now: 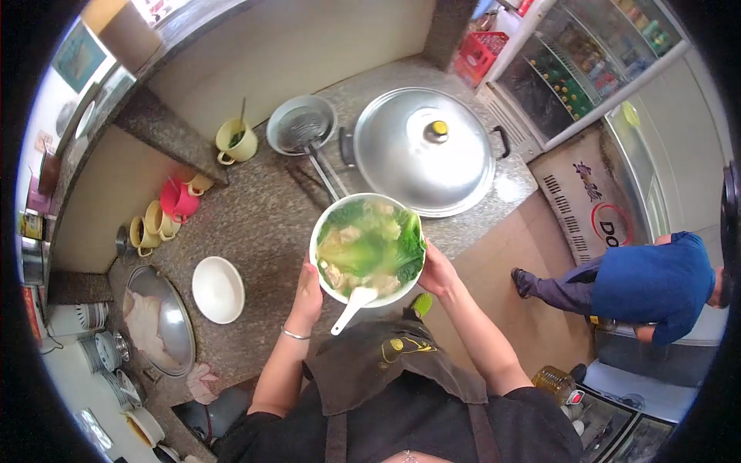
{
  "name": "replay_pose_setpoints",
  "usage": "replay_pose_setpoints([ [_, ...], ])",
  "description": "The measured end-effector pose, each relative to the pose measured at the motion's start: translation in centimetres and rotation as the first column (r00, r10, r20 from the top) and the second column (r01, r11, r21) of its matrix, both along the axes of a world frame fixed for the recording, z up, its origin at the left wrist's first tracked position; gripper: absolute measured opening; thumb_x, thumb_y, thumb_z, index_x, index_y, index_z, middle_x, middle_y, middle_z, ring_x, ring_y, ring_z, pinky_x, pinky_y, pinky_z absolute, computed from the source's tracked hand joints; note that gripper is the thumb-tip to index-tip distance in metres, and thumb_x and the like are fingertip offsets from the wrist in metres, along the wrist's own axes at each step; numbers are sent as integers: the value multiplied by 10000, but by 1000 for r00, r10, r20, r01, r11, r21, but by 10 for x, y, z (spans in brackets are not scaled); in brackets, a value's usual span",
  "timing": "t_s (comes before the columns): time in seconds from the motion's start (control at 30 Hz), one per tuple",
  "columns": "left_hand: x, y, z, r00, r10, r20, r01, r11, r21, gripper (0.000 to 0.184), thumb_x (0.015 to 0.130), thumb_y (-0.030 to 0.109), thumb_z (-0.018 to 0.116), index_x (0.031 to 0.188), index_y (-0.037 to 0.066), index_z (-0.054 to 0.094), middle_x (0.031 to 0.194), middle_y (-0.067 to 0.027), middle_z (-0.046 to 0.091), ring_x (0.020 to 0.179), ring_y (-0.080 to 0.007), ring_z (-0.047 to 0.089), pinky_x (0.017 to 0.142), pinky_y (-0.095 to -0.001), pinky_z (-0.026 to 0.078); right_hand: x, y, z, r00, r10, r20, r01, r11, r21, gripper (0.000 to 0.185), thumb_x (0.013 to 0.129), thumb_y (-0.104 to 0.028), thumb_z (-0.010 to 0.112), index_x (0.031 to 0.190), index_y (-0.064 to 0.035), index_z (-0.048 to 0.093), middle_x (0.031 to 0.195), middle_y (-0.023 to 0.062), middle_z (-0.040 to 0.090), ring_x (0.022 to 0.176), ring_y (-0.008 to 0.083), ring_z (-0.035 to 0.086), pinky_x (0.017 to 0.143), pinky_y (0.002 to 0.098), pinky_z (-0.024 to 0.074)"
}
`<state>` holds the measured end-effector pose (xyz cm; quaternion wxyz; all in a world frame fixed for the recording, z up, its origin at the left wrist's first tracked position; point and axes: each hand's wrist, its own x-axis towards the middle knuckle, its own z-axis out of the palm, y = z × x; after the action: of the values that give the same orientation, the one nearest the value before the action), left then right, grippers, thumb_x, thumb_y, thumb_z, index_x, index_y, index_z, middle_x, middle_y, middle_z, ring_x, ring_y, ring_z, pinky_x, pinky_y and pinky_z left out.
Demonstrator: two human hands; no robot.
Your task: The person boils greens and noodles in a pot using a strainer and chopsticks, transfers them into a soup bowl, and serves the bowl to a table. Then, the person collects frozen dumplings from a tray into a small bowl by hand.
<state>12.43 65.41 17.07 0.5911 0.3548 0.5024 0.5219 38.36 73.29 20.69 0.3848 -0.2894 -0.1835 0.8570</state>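
Observation:
Between my two hands is a large white bowl [318, 282] of soup with green leaves and pale chunks in cloudy broth. A white soup spoon [353, 309] leans in it, its handle sticking out over the near rim. My left hand [308, 293] grips the bowl's left side, a bangle on that wrist. On the opposite side, my right hand [438, 270] holds the rim. Beyond the bowl, a wide lidded pot [401, 154] with dark handles sits on the stone counter [266, 208]. The fingers under the bowl are hidden.
A strainer [301, 127] lies in a metal bowl behind. A cream mug [236, 143], a pink cup [179, 201] and an oval white bowl [218, 290] stand leftward. A metal basin [174, 324] holds a cloth. At right, a person in blue [648, 289] stands near a glass-door fridge [587, 62].

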Motion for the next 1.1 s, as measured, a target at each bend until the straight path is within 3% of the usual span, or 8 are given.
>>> replay_pose_setpoints([
  [0.07,37,7,13,999,-7,43,7,1000,-14,737,921,571,181,1379,1,276,1363,-163,400,1225,-264,432,1031,-377,369,36,-1,10,998,-6,-66,7,1000,20,617,854,-368,604,1365,-121,363,1342,53,444,1199,207,450,1029,396,358],
  [0.17,104,26,39,973,11,230,-1,999,-43,712,931,564,244,1347,-7,333,1311,-130,456,1172,-213,477,979,-327,394,101,9,29,997,-9,-78,15,997,72,691,826,-386,636,1379,-100,336,1342,53,444,1205,203,444,1042,389,336],
  [0.3,185,53,54,962,-23,272,37,998,-47,719,929,569,232,1343,-10,336,1306,-131,459,1171,-213,476,976,-325,398,180,21,53,998,-60,-36,62,996,57,713,818,-388,647,1379,-81,332,1332,56,455,1208,204,441,1046,390,328],
  [0.37,227,68,63,900,-57,433,100,992,-77,731,924,577,227,1341,-14,336,1298,-129,465,1177,-207,468,976,-326,401,224,30,54,997,-67,-32,70,994,83,710,820,-389,644,1377,-80,333,1337,56,450,1209,205,441,1045,390,329],
  [0.4,239,78,44,936,-102,336,128,990,-58,731,921,583,225,1364,8,308,1303,-127,457,1180,-206,464,983,-329,398,246,36,55,997,-72,-21,74,991,111,707,822,-391,642,1376,-79,333,1343,57,445,1210,207,440,1044,391,331],
  [0.5,283,111,46,916,-121,381,176,978,-111,720,920,584,230,1391,41,269,1338,-122,418,1209,-205,436,1002,-334,379,295,56,54,995,-98,-31,101,988,112,618,868,-378,586,1360,-78,360,1333,58,456,1203,196,442,1036,385,335],
  [0.73,392,207,51,908,-262,328,265,963,35,805,878,637,293,1431,65,171,1417,-119,316,1291,-226,337,1050,-356,319,402,129,58,989,-144,-43,150,974,170,597,889,-384,559,1367,-94,349,1338,48,448,1204,185,436,1024,385,340],
  [1.1,515,351,55,919,-165,357,161,986,41,734,923,559,302,1420,31,187,1398,-130,339,1277,-218,355,1044,-345,327,522,287,65,995,-100,-32,103,986,128,584,889,-379,551,1372,-114,358,1345,51,446,1224,209,426,1043,410,322],
])
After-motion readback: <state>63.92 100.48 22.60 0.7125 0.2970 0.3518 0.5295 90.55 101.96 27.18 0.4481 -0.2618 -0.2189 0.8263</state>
